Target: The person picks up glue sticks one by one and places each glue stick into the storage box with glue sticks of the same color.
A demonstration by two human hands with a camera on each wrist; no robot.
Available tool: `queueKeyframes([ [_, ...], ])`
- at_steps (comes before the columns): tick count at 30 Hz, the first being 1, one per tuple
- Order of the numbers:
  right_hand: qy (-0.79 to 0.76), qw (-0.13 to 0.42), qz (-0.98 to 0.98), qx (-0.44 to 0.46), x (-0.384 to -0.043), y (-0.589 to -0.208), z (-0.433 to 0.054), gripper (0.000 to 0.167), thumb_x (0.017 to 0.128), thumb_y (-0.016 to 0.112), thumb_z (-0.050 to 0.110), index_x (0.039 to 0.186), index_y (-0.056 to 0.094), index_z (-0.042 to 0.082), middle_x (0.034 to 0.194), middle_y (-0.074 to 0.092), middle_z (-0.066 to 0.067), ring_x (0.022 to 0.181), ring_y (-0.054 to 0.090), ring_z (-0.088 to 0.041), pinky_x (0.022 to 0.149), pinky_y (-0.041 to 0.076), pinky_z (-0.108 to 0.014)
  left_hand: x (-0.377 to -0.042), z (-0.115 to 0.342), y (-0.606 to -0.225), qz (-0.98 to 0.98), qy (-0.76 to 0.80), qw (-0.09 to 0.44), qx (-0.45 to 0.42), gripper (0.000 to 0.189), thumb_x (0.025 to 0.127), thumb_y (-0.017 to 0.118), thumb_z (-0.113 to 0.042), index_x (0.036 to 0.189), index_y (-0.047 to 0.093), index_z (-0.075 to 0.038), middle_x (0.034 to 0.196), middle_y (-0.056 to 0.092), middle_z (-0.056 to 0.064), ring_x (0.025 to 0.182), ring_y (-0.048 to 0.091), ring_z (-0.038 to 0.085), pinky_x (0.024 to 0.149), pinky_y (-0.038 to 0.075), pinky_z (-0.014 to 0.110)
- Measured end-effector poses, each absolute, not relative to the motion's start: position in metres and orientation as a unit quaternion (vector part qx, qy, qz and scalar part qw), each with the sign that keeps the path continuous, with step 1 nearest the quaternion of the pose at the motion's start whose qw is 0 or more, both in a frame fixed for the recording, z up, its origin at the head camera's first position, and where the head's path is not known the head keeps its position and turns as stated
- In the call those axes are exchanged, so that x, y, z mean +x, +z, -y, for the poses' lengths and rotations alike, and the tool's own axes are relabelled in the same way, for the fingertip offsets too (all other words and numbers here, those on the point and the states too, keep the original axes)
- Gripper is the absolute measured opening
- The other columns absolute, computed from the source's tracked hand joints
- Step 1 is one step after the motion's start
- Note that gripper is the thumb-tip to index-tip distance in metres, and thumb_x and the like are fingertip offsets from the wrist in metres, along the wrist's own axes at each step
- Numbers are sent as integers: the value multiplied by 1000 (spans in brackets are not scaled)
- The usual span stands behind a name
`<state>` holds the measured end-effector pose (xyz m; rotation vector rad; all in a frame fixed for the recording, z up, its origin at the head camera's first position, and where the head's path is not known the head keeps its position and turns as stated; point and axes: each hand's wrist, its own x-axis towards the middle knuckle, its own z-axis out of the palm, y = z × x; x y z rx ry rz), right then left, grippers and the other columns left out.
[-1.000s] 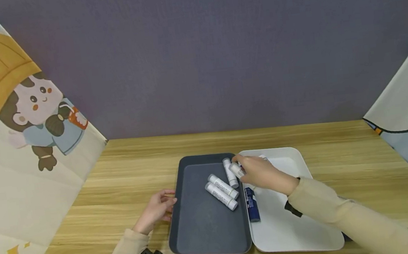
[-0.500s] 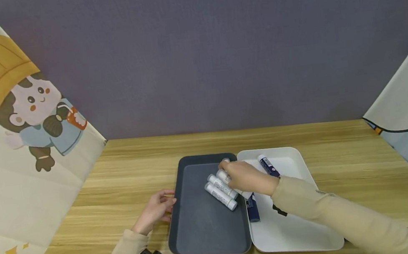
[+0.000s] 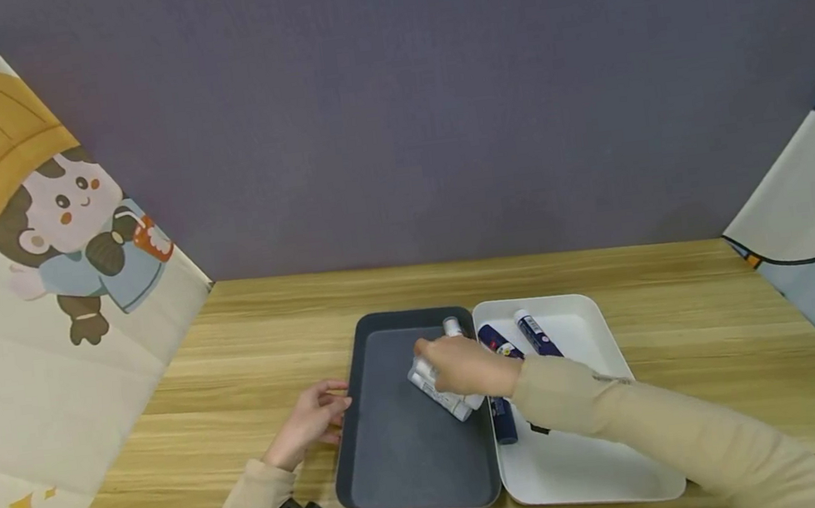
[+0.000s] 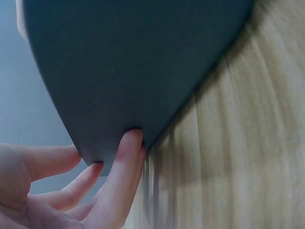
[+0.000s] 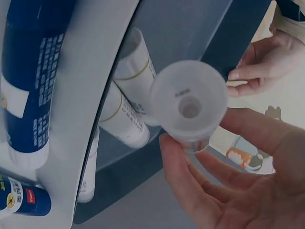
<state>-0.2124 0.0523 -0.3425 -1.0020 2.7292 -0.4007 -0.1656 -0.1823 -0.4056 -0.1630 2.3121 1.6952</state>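
My right hand [image 3: 469,366], above the dark grey tray [image 3: 410,472], pinches a white glue stick [image 5: 190,102] between thumb and fingers. Its round end faces the right wrist camera. Below it in the tray lie several white glue sticks [image 5: 136,71], partly covered by the hand in the head view; one of them [image 3: 452,327] lies near the back right corner. At the tray's left side, my left hand [image 3: 311,424] touches the rim and outer wall with thumb and fingertips, the fingers nearly straight.
A white tray [image 3: 591,476] adjoins the grey tray on the right. Blue glue sticks lie in it: one at the back [image 3: 537,334], another beside it [image 3: 499,342], a third along the left wall [image 3: 504,423]. A grey wall panel [image 3: 437,116] stands behind the wooden table [image 3: 251,339].
My right hand has carried the white glue stick leftward from the white tray's edge to above the sticks in the grey tray, uncovering blue sticks. My left hand stays at the rim.
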Motion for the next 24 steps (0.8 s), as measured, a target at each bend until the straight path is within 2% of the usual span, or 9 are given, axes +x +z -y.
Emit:
queueKeyframes([
  [5,-126,109,-923,-346,-210,-344,-45,39,67,69,-1,103,54,3,88,63,-13,79,59,-24,67,48,-35,-165,183,-405,-797,585,137,-60,34,90,47,-8,121,43,6,96,55,21,64,55,20,51,49,33],
  [11,-132,140,-919,-344,-208,-346,-37,41,70,69,1,108,54,3,98,61,-12,88,58,-24,73,47,-32,-165,185,-406,-796,587,140,-54,34,90,47,-8,121,42,6,98,54,21,64,55,19,51,50,33],
  [15,-147,162,-915,-340,-207,-347,-34,44,70,69,1,111,54,2,101,60,-12,86,57,-21,68,45,-28,-164,186,-405,-797,585,140,-49,35,91,47,-9,122,42,6,99,54,21,65,55,20,51,50,33],
  [21,-172,190,-908,-332,-205,-351,-30,45,71,68,-1,113,52,0,96,59,-14,67,53,-15,49,43,-20,-163,187,-403,-797,586,139,-52,34,91,47,-9,121,43,5,99,54,21,65,56,20,52,50,34],
  [24,-161,189,-908,-337,-204,-353,-28,44,71,68,0,112,53,2,95,59,-12,69,52,-15,54,42,-21,-163,187,-402,-796,587,139,-49,34,90,47,-9,121,42,6,99,54,21,65,56,20,52,50,34],
])
